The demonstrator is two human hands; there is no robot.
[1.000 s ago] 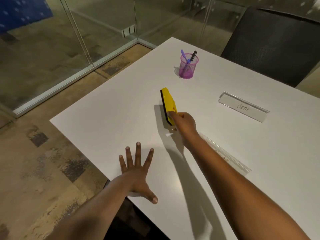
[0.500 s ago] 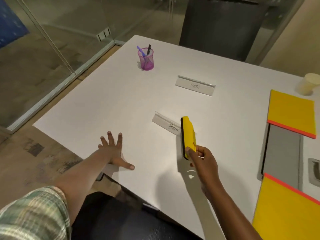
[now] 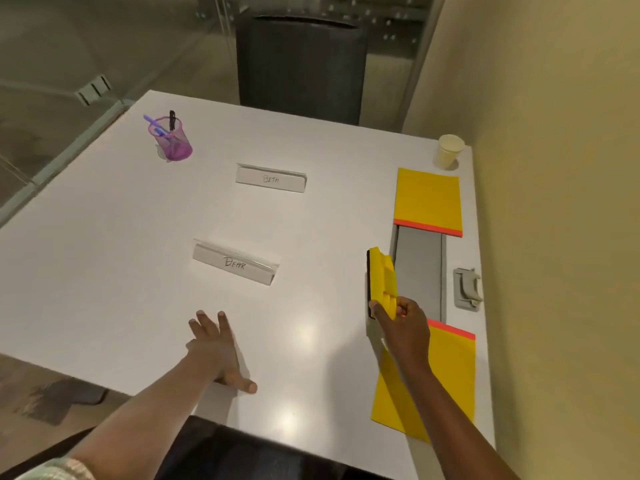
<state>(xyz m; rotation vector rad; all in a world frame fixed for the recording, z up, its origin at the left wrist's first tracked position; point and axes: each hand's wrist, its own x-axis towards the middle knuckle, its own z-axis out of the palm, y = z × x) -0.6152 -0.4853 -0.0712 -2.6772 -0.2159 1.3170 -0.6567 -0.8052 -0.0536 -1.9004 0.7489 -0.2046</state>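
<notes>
We see the right hand [image 3: 403,327] with its grip closed round the near end of the eraser [image 3: 382,278], fingers curled over the yellow side and thumb on the dark side. The eraser is a long, narrow block with a bright yellow plastic body and a black felt strip down its left edge. There are moulded ridges near the held end. It is turned on edge with its long axis running near to far. It sits over the right part of the desk [image 3: 104,254], just left of the grey inset panel [image 3: 419,271]; we cannot tell if it touches the surface. The left hand [image 3: 214,348] lies flat on the desk near the near edge, grip open and holding nothing, fingers straight, thumb out to the right. A yellow pad [image 3: 427,200] with an orange edge lies far right, and a second yellow pad [image 3: 450,375] lies near right, partly under the right forearm. The name card reading DEAR [image 3: 235,263] is mid desk, and the card reading BETA [image 3: 270,178] is beyond it. The purple mesh pen cup [image 3: 171,140] stands far left with pens in it. The paper cup [image 3: 448,152] stands at the far right corner. A dark chair [image 3: 301,67] is behind the far edge.
</notes>
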